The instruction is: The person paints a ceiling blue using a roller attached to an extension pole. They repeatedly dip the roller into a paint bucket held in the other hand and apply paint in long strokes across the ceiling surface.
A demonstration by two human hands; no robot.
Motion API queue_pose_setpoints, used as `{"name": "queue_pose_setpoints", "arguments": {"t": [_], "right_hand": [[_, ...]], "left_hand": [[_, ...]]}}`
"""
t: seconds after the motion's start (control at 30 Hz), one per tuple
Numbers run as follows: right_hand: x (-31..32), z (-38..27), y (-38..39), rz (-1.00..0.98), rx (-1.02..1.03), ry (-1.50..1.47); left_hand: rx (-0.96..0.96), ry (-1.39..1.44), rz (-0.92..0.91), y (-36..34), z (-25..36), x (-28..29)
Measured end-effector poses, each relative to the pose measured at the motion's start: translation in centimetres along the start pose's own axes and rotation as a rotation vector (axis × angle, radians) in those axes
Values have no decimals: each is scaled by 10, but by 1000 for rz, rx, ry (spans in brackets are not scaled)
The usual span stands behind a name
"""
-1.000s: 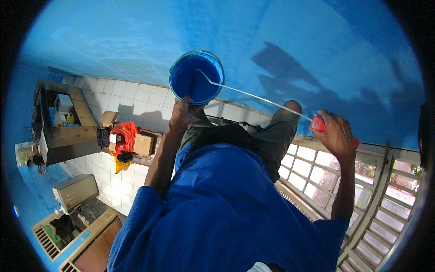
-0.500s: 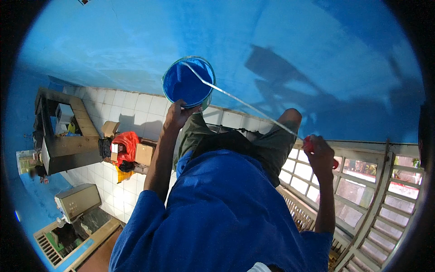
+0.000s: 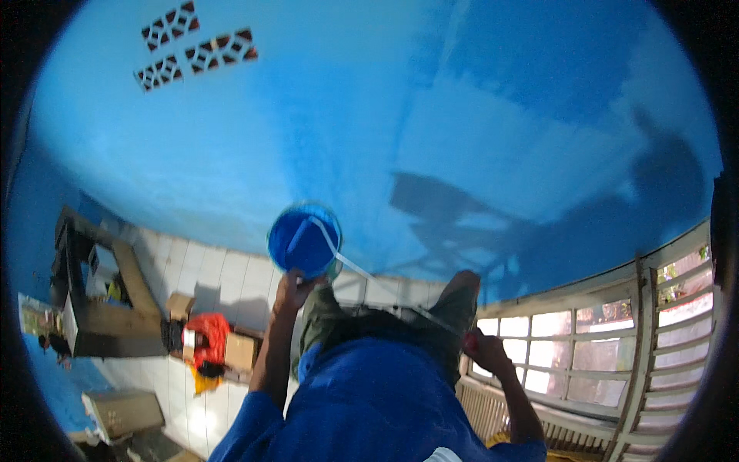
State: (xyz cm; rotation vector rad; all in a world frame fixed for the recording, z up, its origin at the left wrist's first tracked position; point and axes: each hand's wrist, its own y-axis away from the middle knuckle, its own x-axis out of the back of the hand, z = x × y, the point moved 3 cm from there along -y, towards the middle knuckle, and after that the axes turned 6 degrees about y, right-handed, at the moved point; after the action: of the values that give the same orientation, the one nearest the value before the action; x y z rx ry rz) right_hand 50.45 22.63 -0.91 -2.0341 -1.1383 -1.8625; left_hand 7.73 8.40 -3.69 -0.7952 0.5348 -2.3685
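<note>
My left hand [image 3: 291, 292] grips the near rim of a bucket [image 3: 336, 268], tipped so that its mouth faces me. Blue paint [image 3: 308, 258] coats the inside. A paint roller [image 3: 352, 265] reaches into the bucket by its long, bent metal rod; its blue roller head looks to be against the inner wall, though blur softens it. At the rod's other end my right hand [image 3: 486, 353] is closed around the red handle, beside my right knee. My legs are spread below the bucket.
A blue wall [image 3: 362, 138] with darker painted patches rises ahead, with vent blocks [image 3: 222, 51] upper left. Louvred windows [image 3: 570, 346] line the right. Cardboard boxes [image 3: 240, 352], a red plastic bag [image 3: 208, 339] and a wooden cabinet [image 3: 115, 323] stand on white floor tiles at left.
The view has tilted upward, bringing the vent blocks in. My right hand has come inward and closer to the bucket, with the roller's handle in it. My left hand still holds the bucket.
</note>
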Motion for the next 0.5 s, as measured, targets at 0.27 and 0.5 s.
{"name": "queue_pose_setpoints", "arguments": {"t": [0.27, 0.5], "right_hand": [[24, -26, -31, 181, 31, -383], [112, -93, -56, 1194, 392, 427]], "left_hand": [[67, -107, 43, 19, -28, 8], [186, -60, 96, 30, -42, 13]]}}
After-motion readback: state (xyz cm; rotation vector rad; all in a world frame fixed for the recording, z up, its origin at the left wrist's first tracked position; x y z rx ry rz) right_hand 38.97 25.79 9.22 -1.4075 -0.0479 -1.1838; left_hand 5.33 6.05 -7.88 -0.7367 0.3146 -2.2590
